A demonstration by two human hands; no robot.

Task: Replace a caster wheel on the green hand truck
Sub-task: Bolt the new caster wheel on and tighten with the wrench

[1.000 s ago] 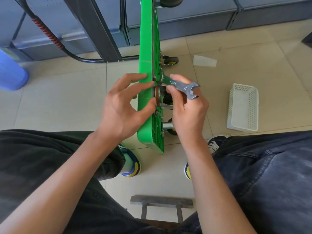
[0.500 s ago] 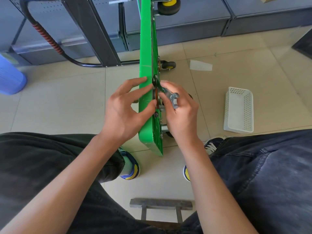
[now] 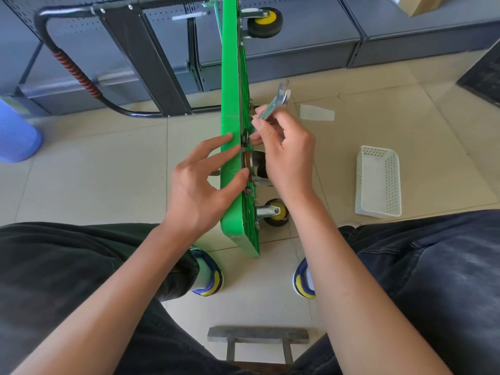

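Note:
The green hand truck [image 3: 232,109] stands on its edge on the floor between my knees, wheels facing right. My left hand [image 3: 201,182] reaches round its flat left face, fingers spread and fingertips pressing on the top edge. My right hand [image 3: 284,155] grips a silver open-ended wrench [image 3: 272,108] that points up and away, its lower end at the bolt by the caster's mounting plate [image 3: 247,165]. That caster [image 3: 259,167] is mostly hidden behind my right hand. Two more yellow-hubbed wheels show: the near wheel [image 3: 276,212] and the far wheel [image 3: 265,21].
A white perforated basket [image 3: 378,181] lies on the tiles at the right. The truck's black folded handle [image 3: 78,74] with red grip lies at the back left against grey shelving. A blue bin [image 3: 16,133] stands far left. A metal stool edge [image 3: 258,335] sits below.
My right hand has swung the wrench from pointing right and toward me to pointing up and away. My left hand stays on the green deck.

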